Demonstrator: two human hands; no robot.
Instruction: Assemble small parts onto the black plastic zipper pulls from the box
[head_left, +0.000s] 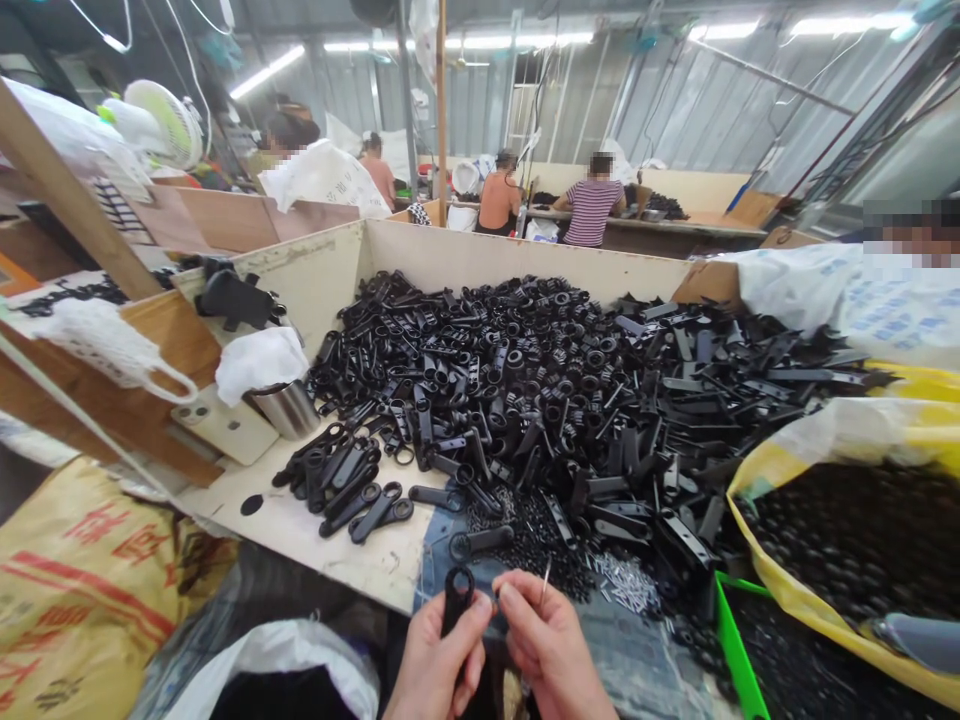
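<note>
My left hand (439, 650) is closed on a black plastic part with a ring end (456, 592), held upright near the bottom edge. My right hand (551, 645) is pinched beside it, fingertips touching the part, with a thin metal pin (545, 582) sticking up between its fingers. Just beyond both hands a large heap of black plastic parts (555, 390) covers the worktable (375, 560). A small pile of metal pins (626, 585) lies close to my right hand.
A yellow sack of small black pieces (855, 530) sits at right, a green bin edge (731, 640) below it. A metal cup (289, 408) under white cloth stands at left, a printed sack (82, 570) lower left. Several people work at tables in the background.
</note>
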